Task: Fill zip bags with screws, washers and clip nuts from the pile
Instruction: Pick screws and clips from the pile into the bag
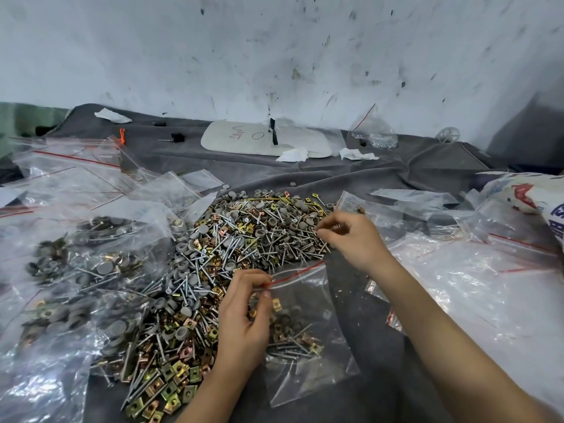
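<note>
Zip bag (305, 346): lower centre of frame, partly filled, long axis running down-frame from its red-striped mouth. Your left hand (244, 319) pinches the mouth's left corner. Pile (232, 239) lies just above. Your right hand (351, 239), up-right of the mouth, pinches parts (319, 231) at the pile's right edge; kind unclear.

- The left hand (244, 319) is bare, its thumbnail cut short and plain.
- The right hand (355, 242) is bare as well, with knuckles and finger joints showing clearly.
- The left forearm (210, 389) is bare skin as far as the bottom edge of the view.
- The right forearm (442, 340) is bare too, longer in view and widening toward the lower right corner.
</note>
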A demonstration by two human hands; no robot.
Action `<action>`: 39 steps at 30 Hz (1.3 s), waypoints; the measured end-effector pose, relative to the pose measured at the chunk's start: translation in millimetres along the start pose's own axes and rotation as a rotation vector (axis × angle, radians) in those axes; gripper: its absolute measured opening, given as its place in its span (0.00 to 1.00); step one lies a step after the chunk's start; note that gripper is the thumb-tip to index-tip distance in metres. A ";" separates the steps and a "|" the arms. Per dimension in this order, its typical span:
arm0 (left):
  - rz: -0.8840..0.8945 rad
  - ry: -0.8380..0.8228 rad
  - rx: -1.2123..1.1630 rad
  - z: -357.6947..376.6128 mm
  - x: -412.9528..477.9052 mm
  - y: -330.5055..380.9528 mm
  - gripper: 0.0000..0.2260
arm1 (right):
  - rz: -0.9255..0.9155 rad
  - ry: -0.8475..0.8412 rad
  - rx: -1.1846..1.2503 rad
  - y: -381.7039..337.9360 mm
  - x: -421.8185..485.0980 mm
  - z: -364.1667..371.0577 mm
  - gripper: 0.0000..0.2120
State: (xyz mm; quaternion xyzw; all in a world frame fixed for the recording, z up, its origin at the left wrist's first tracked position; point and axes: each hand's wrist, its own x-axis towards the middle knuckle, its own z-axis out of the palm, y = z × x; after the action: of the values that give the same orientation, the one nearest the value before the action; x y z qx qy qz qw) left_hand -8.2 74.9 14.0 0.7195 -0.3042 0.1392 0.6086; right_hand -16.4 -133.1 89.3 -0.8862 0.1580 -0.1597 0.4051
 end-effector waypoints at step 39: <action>-0.022 0.005 -0.021 1.8 4.0 -0.4 0.09 | -0.183 -0.169 0.084 -28.8 -16.3 0.7 0.05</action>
State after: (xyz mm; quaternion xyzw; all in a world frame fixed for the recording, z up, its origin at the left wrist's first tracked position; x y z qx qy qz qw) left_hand -5.2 72.1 15.5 0.7160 -0.2960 0.1312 0.6185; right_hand -26.4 -108.1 108.5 -0.8895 0.0348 -0.1270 0.4375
